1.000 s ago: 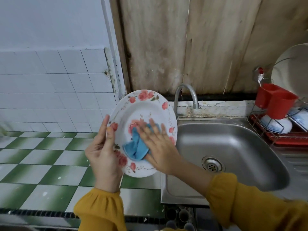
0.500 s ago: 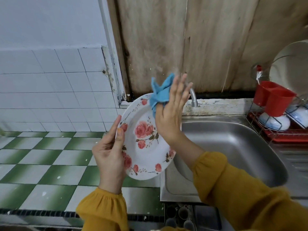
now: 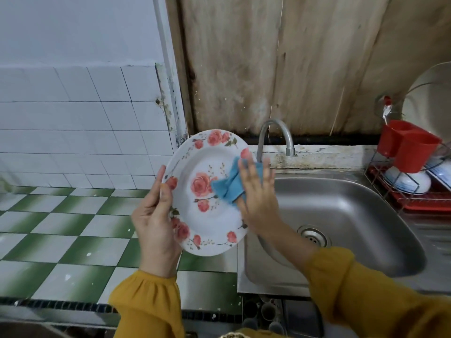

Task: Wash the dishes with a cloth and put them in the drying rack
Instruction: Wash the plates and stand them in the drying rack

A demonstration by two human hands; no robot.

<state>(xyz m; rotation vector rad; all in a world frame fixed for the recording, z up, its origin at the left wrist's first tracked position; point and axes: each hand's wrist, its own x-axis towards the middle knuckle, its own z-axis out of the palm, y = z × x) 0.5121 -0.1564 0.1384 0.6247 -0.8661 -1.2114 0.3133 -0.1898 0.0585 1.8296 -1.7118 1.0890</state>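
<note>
Nearest me, the left hand (image 3: 153, 223) grips the floral plate (image 3: 207, 223) by its left rim, thumb on the front, tilting it up just left of the sink (image 3: 353, 215). The right hand (image 3: 258, 203), fingers straight, presses the blue cloth (image 3: 228, 186) flat on its face. Pushed too hard, I'd say the plate could slip that one-sided hold. The drying rack (image 3: 427, 201) stands far right.

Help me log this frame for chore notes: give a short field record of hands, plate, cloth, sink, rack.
left hand: grips floral plate by its left rim
right hand: straight fingers press blue cloth on the plate's face
plate pose: held tilted, left of the sink
drying rack: right of sink, holds bowls and red cups
</note>
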